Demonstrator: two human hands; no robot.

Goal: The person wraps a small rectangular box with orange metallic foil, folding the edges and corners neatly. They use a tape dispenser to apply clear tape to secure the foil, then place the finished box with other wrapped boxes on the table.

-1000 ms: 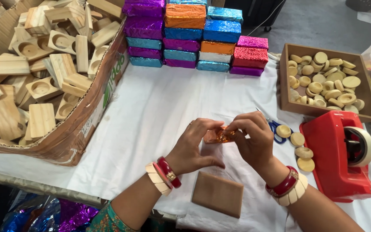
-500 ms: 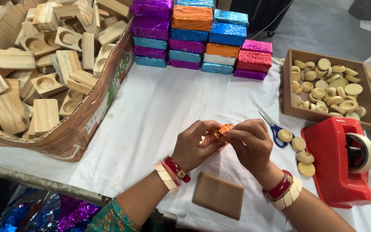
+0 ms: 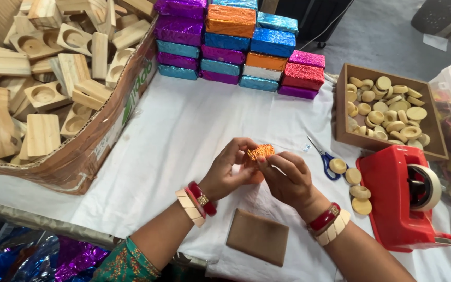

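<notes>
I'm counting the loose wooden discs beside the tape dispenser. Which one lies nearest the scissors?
The uppermost loose disc, right beside the blue scissors handles. The other three trail down along the red tape dispenser, farther away.

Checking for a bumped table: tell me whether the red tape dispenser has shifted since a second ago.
No. The red tape dispenser keeps its place beside the blue-handled scissors and round wooden discs.
</notes>
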